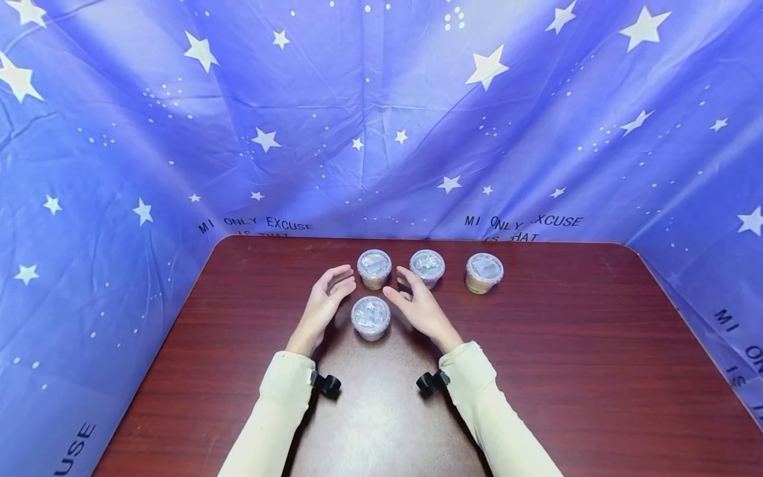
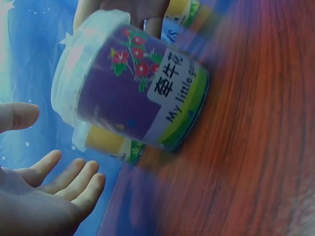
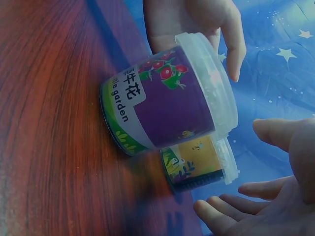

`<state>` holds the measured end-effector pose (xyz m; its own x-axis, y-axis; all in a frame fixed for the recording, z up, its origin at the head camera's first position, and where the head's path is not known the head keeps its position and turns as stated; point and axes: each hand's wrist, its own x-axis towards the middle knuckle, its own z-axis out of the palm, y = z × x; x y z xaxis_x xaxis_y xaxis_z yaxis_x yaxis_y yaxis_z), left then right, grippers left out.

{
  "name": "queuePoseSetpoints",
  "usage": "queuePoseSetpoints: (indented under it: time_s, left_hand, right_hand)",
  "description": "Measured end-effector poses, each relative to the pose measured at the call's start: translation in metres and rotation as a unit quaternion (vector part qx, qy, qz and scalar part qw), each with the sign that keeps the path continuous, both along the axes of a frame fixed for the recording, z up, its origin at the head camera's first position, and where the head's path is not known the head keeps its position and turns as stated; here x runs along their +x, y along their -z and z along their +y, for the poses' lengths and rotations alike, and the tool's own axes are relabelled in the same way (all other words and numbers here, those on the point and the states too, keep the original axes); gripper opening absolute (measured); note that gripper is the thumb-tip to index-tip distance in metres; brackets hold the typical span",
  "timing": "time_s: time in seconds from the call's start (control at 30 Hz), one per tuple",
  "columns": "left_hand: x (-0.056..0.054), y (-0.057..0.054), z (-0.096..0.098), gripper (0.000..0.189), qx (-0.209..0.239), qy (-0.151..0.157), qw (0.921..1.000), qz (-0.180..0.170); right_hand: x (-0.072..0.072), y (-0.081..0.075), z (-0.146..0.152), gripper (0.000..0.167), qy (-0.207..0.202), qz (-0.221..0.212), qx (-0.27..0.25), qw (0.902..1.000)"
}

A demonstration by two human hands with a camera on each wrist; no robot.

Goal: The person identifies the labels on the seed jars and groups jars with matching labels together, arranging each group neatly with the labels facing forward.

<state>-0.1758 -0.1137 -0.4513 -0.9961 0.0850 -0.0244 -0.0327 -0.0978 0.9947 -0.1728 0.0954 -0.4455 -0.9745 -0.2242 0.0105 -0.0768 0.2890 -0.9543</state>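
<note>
A lidded plastic tub with a purple "My little garden" label (image 2: 118,93) stands upright between my hands, nearest to me. Its label bears red flowers and Chinese characters. Just behind it is a tub with a yellow label (image 3: 194,160), also upright. My left hand (image 1: 322,306) hovers to the left of these two tubs, its fingers loosely bent and apart from them. On the other side, my right hand (image 1: 422,308) has its fingers spread near the yellow-labelled tub, gripping nothing. Behind the right fingertips stands another lidded tub (image 1: 427,266), partly covered by them.
Farther right, one more lidded tub (image 1: 484,273) stands on the dark red wooden table (image 1: 572,371). A blue cloth with white stars (image 1: 369,119) hangs around the back and sides. Small black cameras (image 1: 326,384) sit at both cuffs.
</note>
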Motion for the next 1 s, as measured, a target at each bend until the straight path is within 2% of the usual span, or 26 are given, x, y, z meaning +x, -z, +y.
queuePoseSetpoints:
  time_s: [0.63,1.0]
  left_hand:
    - [-0.03,0.011,0.005,0.057,-0.029,0.012,0.9993,-0.019]
    - [-0.037,0.018,0.005,0.058,-0.014,0.009,0.9993,-0.033]
  right_hand:
    - [-0.018,0.007,-0.011,0.073,0.007,-0.008,-0.03,0.9995]
    - [-0.028,0.016,-0.017,0.068,0.015,-0.03,-0.022,0.9992]
